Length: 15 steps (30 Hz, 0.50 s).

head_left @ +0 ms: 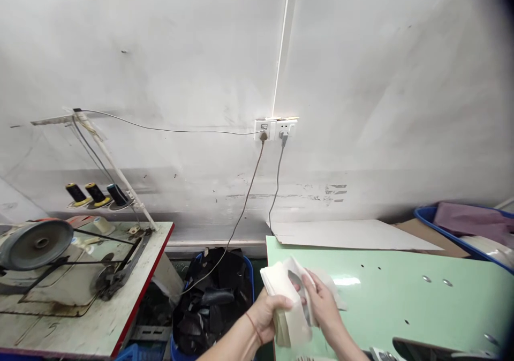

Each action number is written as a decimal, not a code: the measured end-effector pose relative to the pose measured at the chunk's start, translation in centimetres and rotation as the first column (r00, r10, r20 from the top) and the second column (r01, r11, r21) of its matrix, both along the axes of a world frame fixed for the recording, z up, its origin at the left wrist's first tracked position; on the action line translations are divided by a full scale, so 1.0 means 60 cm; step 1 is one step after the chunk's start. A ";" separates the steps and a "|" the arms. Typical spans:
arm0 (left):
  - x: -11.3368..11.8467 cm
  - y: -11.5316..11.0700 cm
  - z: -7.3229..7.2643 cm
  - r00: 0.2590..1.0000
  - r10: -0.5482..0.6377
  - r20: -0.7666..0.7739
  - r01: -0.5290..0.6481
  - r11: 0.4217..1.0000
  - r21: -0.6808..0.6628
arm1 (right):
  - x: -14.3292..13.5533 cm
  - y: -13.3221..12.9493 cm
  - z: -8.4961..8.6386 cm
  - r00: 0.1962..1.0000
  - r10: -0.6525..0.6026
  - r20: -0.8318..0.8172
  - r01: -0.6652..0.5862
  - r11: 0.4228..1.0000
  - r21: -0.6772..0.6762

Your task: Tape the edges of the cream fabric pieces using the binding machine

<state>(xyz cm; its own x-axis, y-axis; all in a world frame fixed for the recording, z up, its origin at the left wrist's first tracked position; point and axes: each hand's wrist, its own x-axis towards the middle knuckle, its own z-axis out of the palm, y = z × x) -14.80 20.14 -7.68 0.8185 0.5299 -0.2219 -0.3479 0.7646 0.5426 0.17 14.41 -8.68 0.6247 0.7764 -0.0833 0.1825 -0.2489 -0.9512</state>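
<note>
Low in the middle of the head view, my left hand (265,314) is closed round a stack of white sheets (280,281), its thumb pressed on top. On the stack's right side, my right hand (322,303) has its fingers closed on a lifted white sheet. A grey piece (308,308) shows between the sheets and my right fingers; its full shape is hidden. Both hands are over the left edge of the light green tabletop (381,291).
A sewing machine (60,280) with thread spools (95,194) stands on the left table. Between the tables sits a blue bin (249,275) of black scraps. Cords hang from wall sockets (275,129). White board (353,234) and a blue basket (458,236) lie at the back right.
</note>
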 end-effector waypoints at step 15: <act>0.009 -0.006 0.015 0.996 -0.070 0.063 0.068 0.997 0.043 | 0.002 -0.010 -0.022 0.998 0.027 0.051 -0.026 0.999 -0.030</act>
<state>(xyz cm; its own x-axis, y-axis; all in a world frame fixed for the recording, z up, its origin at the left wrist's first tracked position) -14.26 19.80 -6.80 0.8654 0.4790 -0.1471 -0.3302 0.7660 0.5515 0.26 13.80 -9.99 0.6082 0.7903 -0.0745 0.2381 -0.2712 -0.9326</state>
